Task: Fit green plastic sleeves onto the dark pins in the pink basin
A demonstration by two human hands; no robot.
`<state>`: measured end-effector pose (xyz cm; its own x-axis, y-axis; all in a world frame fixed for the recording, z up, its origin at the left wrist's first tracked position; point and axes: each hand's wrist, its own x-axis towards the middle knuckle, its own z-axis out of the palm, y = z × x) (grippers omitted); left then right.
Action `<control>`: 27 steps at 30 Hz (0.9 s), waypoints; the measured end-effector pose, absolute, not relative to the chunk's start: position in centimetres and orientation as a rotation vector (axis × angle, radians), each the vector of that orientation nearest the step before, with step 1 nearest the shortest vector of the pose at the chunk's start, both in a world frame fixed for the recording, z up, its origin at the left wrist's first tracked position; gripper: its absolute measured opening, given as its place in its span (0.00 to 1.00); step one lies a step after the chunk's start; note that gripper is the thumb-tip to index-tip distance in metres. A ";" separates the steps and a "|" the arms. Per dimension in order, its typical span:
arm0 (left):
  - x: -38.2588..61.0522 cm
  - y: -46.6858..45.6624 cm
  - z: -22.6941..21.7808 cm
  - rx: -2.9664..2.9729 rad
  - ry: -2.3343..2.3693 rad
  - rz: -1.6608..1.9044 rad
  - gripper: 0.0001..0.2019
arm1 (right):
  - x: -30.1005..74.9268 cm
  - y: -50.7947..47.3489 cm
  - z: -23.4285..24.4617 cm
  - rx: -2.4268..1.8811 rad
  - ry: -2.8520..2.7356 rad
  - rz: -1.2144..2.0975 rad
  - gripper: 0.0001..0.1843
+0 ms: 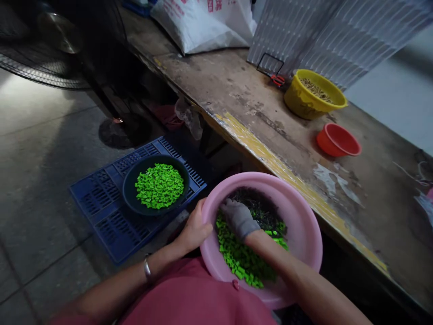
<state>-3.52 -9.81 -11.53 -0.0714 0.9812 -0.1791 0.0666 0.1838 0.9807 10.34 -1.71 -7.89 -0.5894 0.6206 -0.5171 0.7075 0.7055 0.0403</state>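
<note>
A pink basin (301,212) rests on my lap and holds small green plastic pieces (241,259) mixed with dark pieces (260,205). My left hand (194,230) is bare and grips the basin's left rim. My right hand (238,219), in a grey glove, is down inside the basin on top of the pieces with its fingers curled; I cannot see what they hold. A dark bowl (130,187) heaped with green pieces (158,185) sits on a blue crate (101,203) on the floor to the left.
A worn wooden workbench (270,104) runs along the right. On it stand a yellow bowl (313,95), a red bowl (338,141), a white sack (203,22) and a corrugated clear sheet (331,31). A black fan (64,40) stands at upper left.
</note>
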 end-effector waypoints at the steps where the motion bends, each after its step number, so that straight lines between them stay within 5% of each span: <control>1: -3.4 -9.9 -11.7 1.117 1.404 1.064 0.32 | 10.5 -2.1 -8.4 1.025 2.406 -0.223 0.18; 6: -3.1 -10.5 -11.3 1.463 1.625 1.028 0.36 | 11.2 -2.3 -9.4 1.030 2.399 -0.279 0.19; 13: -2.7 -8.4 -7.8 2.403 1.175 0.558 0.13 | 13.0 -0.3 -5.7 1.025 2.366 -0.403 0.14; 19: 0.7 -6.8 -12.1 2.349 1.043 0.314 0.11 | 15.1 -0.1 -3.5 1.028 2.295 -0.453 0.13; 27: 1.4 -7.1 -14.0 2.275 1.053 0.275 0.11 | 14.4 -1.4 -8.7 1.118 2.178 -0.462 0.09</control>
